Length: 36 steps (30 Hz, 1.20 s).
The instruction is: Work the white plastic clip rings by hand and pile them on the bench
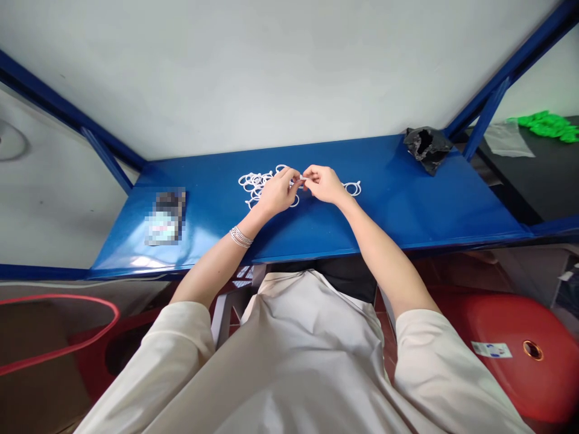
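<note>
The left hand (277, 194) and the right hand (324, 184) meet over the desk (420, 211), thumbs and fingers of both pinching a small white piece (302, 178) between them. It looks like part of a ring, though the fingers cover most of it, so its exact shape can't be told. Working something this small goes best with a light grip close to its ends, wrists steady, and fingertips set so that the joint stays in sight.

The loose pile of white rings (256, 179) lies beside and partly under the left hand, where a low sweep could scatter it; more white rings (360, 189) sit just beyond the right wrist. The front edge is near the forearms, and the wall (289, 78) rises behind. The roomiest stretch is to the right, short of the black bag (427, 150) at the far corner; leftward, a blurred item (165, 220) takes some space.
</note>
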{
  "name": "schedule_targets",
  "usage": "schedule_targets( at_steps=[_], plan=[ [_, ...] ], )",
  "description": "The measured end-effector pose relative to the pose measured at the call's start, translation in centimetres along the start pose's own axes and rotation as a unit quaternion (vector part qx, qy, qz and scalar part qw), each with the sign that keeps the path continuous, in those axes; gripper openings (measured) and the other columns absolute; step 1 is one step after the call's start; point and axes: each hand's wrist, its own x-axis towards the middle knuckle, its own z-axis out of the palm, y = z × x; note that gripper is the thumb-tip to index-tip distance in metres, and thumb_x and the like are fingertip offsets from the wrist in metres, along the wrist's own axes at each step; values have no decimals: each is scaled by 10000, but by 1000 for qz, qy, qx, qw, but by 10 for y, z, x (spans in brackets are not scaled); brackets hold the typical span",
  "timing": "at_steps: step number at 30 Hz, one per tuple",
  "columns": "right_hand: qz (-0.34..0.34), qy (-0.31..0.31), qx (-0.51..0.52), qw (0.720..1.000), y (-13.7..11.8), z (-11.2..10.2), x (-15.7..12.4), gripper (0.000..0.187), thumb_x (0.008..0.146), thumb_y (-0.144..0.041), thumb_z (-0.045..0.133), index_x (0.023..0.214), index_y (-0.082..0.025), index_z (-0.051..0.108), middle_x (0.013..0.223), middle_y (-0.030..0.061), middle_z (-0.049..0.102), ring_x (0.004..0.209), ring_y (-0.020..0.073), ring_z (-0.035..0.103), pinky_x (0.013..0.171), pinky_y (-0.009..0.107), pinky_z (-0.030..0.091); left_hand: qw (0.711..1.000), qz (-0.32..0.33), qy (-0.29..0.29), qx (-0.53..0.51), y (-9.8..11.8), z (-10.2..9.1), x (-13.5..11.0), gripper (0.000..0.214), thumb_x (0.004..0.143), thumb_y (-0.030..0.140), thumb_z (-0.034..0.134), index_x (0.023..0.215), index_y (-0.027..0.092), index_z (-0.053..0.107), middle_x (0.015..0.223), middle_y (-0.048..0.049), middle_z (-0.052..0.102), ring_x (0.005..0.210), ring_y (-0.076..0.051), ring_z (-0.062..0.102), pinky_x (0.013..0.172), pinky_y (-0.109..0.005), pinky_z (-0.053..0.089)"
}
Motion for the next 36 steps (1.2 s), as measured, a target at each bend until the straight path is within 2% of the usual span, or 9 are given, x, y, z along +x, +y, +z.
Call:
schedule_targets(
  at_steps=[3,5,8,12,16,23,26,30,36],
  plan=[
    [8,20,25,999,0,0,2,86,885,-213,699,810,-195,661,692,-5,665,649,147,568,657,281,425,999,-17,0,-30,0,2,0,76,1081,284,656,1065,209,663,1034,-79,777,758,-170,671,678,-302,459],
    [8,30,65,997,-3,-1,1,240,938,-294,697,730,-198,624,664,-14,601,627,127,512,621,268,390,992,-39,-9,-119,1,7,0,127,1068,327,684,1045,206,652,891,-41,747,691,-152,664,648,-284,468],
    [42,34,136,989,-9,0,0,572,1048,-579,653,624,-217,525,595,-29,480,553,104,413,544,266,330,949,-82,-42,-300,8,14,-2,304,1051,499,720,1030,207,639,731,21,650,519,-109,591,517,-251,420],
    [93,73,170,978,-15,7,1,765,955,-818,741,576,-243,409,532,-47,375,491,86,351,470,267,273,903,-89,-58,-417,22,16,1,465,992,644,780,956,200,650,703,40,575,462,-57,450,447,-233,332],
    [143,64,246,957,-22,16,2,792,920,-797,811,572,-257,350,490,-77,293,443,64,265,415,244,211,874,-113,-62,-468,29,11,6,537,938,688,830,847,205,614,605,80,449,455,-42,338,433,-222,263],
    [191,59,362,910,-37,20,-1,792,986,-628,834,563,-249,282,469,-107,233,418,36,177,391,208,172,819,-136,-84,-550,39,8,7,635,892,765,842,781,230,517,525,123,313,427,-40,239,426,-218,223],
    [203,54,388,898,-38,19,-1,813,997,-635,815,577,-257,230,465,-118,183,421,39,144,382,204,180,816,-137,-79,-556,41,8,7,667,890,780,836,750,233,481,542,117,311,428,-41,251,430,-222,231],
    [199,56,381,901,-35,17,-1,805,1009,-619,809,581,-255,233,472,-116,191,425,40,148,382,201,185,825,-139,-80,-542,37,8,4,655,922,783,805,769,233,485,561,109,335,430,-45,276,426,-219,242],
    [201,83,338,916,-29,14,0,726,1028,-599,796,631,-255,295,473,-92,308,412,51,269,382,201,218,869,-122,-45,-477,26,16,0,573,1012,763,703,876,208,660,594,51,559,420,-64,466,429,-215,352]
  ],
)
